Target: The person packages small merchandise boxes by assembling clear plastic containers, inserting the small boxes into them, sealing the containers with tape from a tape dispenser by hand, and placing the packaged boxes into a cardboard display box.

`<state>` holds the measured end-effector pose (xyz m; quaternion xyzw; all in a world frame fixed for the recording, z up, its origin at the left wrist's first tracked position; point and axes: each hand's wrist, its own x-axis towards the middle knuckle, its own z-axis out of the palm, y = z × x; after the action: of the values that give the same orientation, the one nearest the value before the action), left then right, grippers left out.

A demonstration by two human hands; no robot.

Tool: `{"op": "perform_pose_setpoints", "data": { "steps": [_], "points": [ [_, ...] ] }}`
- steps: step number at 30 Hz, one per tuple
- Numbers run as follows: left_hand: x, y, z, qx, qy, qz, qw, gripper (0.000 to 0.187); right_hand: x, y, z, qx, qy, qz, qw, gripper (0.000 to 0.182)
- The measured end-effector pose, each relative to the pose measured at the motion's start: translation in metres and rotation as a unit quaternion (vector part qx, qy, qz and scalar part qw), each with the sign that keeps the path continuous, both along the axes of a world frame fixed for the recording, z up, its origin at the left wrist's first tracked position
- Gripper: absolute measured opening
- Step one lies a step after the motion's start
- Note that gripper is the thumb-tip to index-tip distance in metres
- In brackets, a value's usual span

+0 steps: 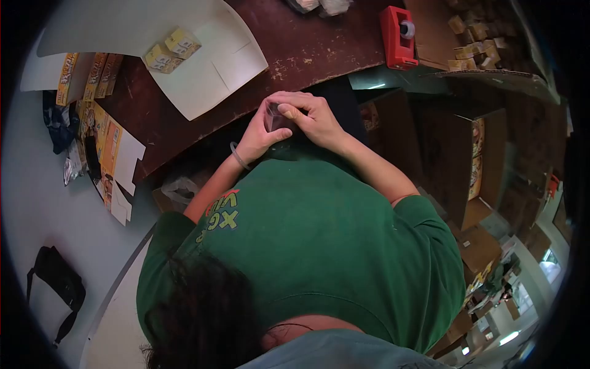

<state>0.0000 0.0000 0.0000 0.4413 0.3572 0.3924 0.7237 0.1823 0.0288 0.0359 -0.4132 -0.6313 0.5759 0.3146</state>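
Observation:
Both hands meet over my lap at the table's near edge, around a small dark block with shiny faces (275,118). Its exact kind does not show, as the fingers cover much of it. My left hand (261,133), with a grey band at the wrist, wraps its left and near side. From the right, my right hand (316,120) closes over the top, its thumb resting on the block. Beyond the hands, a white open carton (224,74) lies on the dark red table (295,55), with small yellow-and-white boxes (182,43) on it.
A red tape dispenser (398,40) stands at the table's right end. Beside it is a cardboard box (433,37) holding many small yellow boxes (476,49). Printed yellow cartons (110,144) hang over the left edge. More brown cartons (448,135) stand at right. A black bag (58,277) lies at lower left.

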Motion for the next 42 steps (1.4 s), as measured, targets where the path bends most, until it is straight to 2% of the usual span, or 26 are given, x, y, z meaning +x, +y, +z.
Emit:
{"op": "perform_pose_setpoints", "data": {
  "steps": [2, 5, 8, 11, 14, 15, 18, 21, 22, 27, 31, 35, 36, 37, 41, 42],
  "points": [
    [-0.001, 0.001, 0.003, 0.003, 0.020, 0.001, 1.000, 0.081, -0.001, 0.002, -0.002, -0.056, 0.065, -0.008, 0.996, 0.031],
    [-0.003, 0.000, 0.005, -0.050, 0.023, 0.005, 0.998, 0.082, 0.006, 0.008, 0.001, 0.107, -0.013, 0.049, 0.993, 0.030],
    [-0.004, 0.003, 0.010, -0.122, -0.040, 0.001, 0.992, 0.084, 0.010, 0.008, 0.005, 0.109, 0.006, 0.054, 0.993, 0.030],
    [-0.010, 0.012, 0.011, -0.153, -0.049, -0.043, 0.986, 0.087, 0.020, 0.018, 0.008, 0.191, -0.016, 0.061, 0.980, 0.032],
    [-0.013, 0.024, 0.013, -0.050, 0.036, -0.035, 0.997, 0.089, 0.016, 0.013, 0.005, 0.223, -0.045, 0.020, 0.974, 0.035],
    [-0.016, 0.027, 0.012, -0.061, 0.050, -0.042, 0.996, 0.094, 0.015, 0.012, 0.003, 0.233, -0.052, 0.009, 0.971, 0.035],
    [-0.023, 0.032, 0.011, 0.006, 0.160, -0.082, 0.984, 0.098, 0.021, 0.016, 0.005, 0.224, -0.053, 0.028, 0.973, 0.035],
    [-0.021, 0.037, 0.026, 0.035, 0.185, -0.102, 0.977, 0.102, 0.026, 0.022, 0.004, 0.244, -0.052, 0.017, 0.968, 0.033],
    [-0.019, 0.037, 0.030, 0.028, 0.174, -0.113, 0.978, 0.102, 0.022, 0.019, 0.008, 0.245, -0.055, -0.009, 0.968, 0.030],
    [-0.019, 0.042, 0.038, -0.032, 0.104, -0.165, 0.980, 0.101, 0.029, 0.021, 0.014, 0.205, -0.006, 0.064, 0.977, 0.030],
    [-0.013, 0.040, 0.030, -0.017, 0.070, -0.163, 0.984, 0.099, 0.033, 0.020, 0.017, 0.226, -0.029, 0.102, 0.968, 0.030],
    [-0.004, 0.037, 0.024, -0.091, -0.018, -0.116, 0.989, 0.101, 0.022, 0.009, 0.020, 0.327, -0.072, -0.024, 0.942, 0.028],
    [0.000, 0.038, 0.024, -0.113, -0.052, -0.104, 0.987, 0.102, 0.022, 0.009, 0.012, 0.327, -0.070, -0.035, 0.942, 0.029],
    [0.004, 0.038, 0.019, -0.091, -0.046, -0.100, 0.990, 0.103, 0.023, 0.007, 0.004, 0.326, -0.069, -0.046, 0.942, 0.029],
    [0.006, 0.037, 0.019, -0.124, -0.052, -0.093, 0.987, 0.103, 0.026, 0.010, -0.003, 0.337, -0.094, -0.052, 0.935, 0.032],
    [0.007, 0.037, 0.022, -0.125, -0.058, -0.093, 0.986, 0.104, 0.024, 0.007, -0.002, 0.309, -0.066, -0.089, 0.945, 0.036]
  ]
}}
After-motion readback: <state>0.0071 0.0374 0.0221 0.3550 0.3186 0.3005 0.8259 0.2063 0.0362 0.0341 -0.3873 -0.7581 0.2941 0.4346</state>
